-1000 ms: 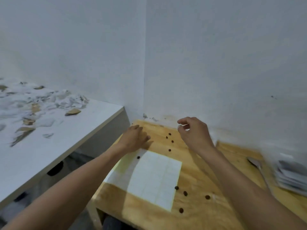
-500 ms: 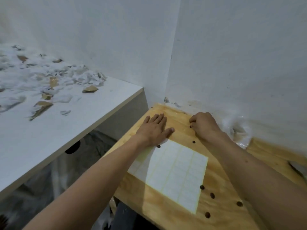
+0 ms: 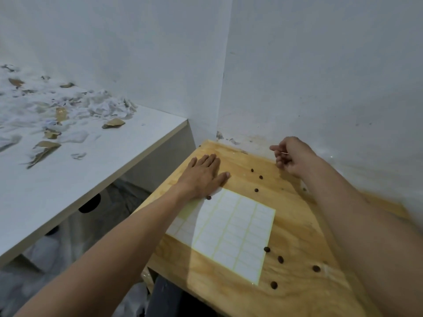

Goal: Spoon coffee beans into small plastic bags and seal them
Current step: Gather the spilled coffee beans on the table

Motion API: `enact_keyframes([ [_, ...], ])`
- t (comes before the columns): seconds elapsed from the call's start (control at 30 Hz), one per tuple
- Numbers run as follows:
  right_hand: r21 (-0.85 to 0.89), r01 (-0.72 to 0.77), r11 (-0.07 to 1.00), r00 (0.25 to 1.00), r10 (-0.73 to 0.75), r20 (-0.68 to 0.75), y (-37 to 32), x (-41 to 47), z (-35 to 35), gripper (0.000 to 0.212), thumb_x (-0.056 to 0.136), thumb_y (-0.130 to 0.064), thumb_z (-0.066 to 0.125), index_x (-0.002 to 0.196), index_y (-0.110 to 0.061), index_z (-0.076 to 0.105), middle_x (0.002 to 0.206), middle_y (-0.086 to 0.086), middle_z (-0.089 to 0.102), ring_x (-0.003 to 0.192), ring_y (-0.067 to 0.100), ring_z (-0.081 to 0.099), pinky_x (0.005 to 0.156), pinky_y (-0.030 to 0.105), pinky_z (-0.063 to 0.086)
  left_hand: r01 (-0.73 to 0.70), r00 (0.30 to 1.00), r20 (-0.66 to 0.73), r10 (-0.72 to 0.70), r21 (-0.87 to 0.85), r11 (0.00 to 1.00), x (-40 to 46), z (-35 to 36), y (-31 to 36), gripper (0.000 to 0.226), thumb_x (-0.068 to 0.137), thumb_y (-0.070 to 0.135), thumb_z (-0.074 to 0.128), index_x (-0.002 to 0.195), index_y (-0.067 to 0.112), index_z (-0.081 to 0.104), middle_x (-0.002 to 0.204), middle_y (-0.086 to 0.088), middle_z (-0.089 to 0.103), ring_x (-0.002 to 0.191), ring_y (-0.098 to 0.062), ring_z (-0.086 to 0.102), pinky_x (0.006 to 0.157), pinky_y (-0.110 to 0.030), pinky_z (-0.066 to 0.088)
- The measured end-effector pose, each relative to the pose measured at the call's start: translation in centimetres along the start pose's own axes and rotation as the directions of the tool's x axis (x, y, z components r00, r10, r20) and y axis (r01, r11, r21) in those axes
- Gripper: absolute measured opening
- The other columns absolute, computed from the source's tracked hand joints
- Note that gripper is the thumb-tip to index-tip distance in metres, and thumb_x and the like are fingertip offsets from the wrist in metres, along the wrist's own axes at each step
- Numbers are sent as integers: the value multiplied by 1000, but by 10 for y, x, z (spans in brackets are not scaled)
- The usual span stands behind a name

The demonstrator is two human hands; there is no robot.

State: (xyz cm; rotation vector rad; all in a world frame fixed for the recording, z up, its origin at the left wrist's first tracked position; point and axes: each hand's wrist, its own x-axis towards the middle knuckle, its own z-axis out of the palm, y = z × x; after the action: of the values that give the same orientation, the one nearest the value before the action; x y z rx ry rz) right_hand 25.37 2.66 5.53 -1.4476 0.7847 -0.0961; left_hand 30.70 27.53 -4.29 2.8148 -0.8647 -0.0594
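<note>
The wooden table (image 3: 295, 225) fills the lower right, and both arms reach over it toward the wall corner. Under the left wrist and stretching back toward the person lies the label sheet (image 3: 231, 232), flat on the wood. The left hand (image 3: 202, 177) rests palm down with straight fingers at the sheet's far corner, holding it in place. The right hand (image 3: 291, 156) hovers near the wall, well to the right of the left hand, fingers curled; something thin and pale shows at its fingertips, but what it is cannot be told. Loose coffee beans (image 3: 258, 184) lie scattered between the two hands, and more (image 3: 280, 259) lie near the right forearm, beside the sheet's near edge. No bags or spoon are in view.

The step in hand looks like gathering stray beans or peeling a label. To do it well, keep the left palm pressing the sheet flat so that it does not slide, and pick beans one by one with fingertip pinches, without sweeping them off the edge.

Compared with half a second ago, the right hand has lifted off the table, and the left hand has stayed planted.
</note>
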Motion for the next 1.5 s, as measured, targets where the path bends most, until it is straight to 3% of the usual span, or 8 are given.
enact_keyframes([
  [0.13, -604, 115, 789, 965, -232, -119, 13, 6, -17, 15, 89, -20, 63, 90, -5, 62, 76, 7, 54, 58, 20, 46, 51, 28, 36, 1, 1000, -3, -1, 12, 1000, 0, 0, 0, 80, 101, 67, 16, 163, 16, 14, 172, -4, 6, 158, -20, 3, 126, -45, 1],
  [0.27, -811, 135, 569, 892, -427, -151, 28, 14, -30, 25, 87, -18, 65, 68, -9, 51, 65, 7, 52, 59, 27, 53, 50, 26, 35, -8, 1000, -10, 8, 14, 1000, 1, 1, -1, 80, 101, 67, 16, 162, 16, 17, 172, -4, 8, 158, -21, 4, 125, -46, 2],
  [0.8, -783, 136, 608, 893, -417, -168, 39, 18, -20, 24, 88, -25, 69, 78, -3, 66, 78, 10, 66, 69, 29, 63, 59, 30, 46, 0, 1000, -14, 0, 8, 1000, -1, 0, 1, 80, 101, 67, 17, 162, 16, 15, 172, -3, 7, 157, -19, 4, 125, -43, 0],
  [0.9, -260, 55, 964, 995, -75, -67, 26, 10, -20, 15, 86, -18, 51, 74, -11, 53, 65, 3, 50, 45, 15, 41, 40, 22, 30, 9, 1000, -13, -9, 10, 1000, -1, -1, 1, 79, 101, 67, 17, 163, 17, 15, 172, -3, 7, 158, -19, 4, 126, -44, 0],
  [1.0, 152, -179, 972, 980, 163, 116, 20, 5, -23, 17, 80, -9, 34, 74, -11, 50, 59, 5, 50, 34, 13, 34, 33, 16, 23, 11, 1000, -14, -11, 9, 1000, -1, -1, 1, 78, 102, 67, 18, 163, 17, 15, 172, -2, 7, 158, -19, 4, 126, -44, 1],
  [1.13, -84, -63, 994, 990, 73, 120, 28, -6, -17, 24, 91, -25, 47, 74, -10, 55, 64, 4, 51, 42, 13, 35, 34, 18, 26, 11, 1000, -11, -11, 10, 1000, -2, -1, 2, 78, 102, 66, 17, 163, 17, 14, 172, -3, 7, 158, -19, 4, 126, -44, 1],
  [1.23, -538, 277, 796, 960, -247, 128, 48, -12, -15, 30, 86, -45, 72, 77, -16, 73, 76, -5, 65, 62, 11, 56, 53, 24, 39, 10, 1000, -12, -10, 10, 1000, -2, -1, 2, 79, 101, 67, 17, 163, 17, 14, 172, -3, 6, 158, -19, 3, 126, -44, 0],
  [1.5, -614, 448, 650, 887, -412, 210, 67, -13, -5, 12, 80, -37, 86, 82, -26, 81, 86, -17, 62, 93, 9, 58, 67, 25, 40, 15, 1000, -16, -15, 3, 1000, -1, 0, 1, 80, 101, 68, 17, 163, 17, 14, 172, -2, 6, 158, -18, 3, 125, -43, 0],
])
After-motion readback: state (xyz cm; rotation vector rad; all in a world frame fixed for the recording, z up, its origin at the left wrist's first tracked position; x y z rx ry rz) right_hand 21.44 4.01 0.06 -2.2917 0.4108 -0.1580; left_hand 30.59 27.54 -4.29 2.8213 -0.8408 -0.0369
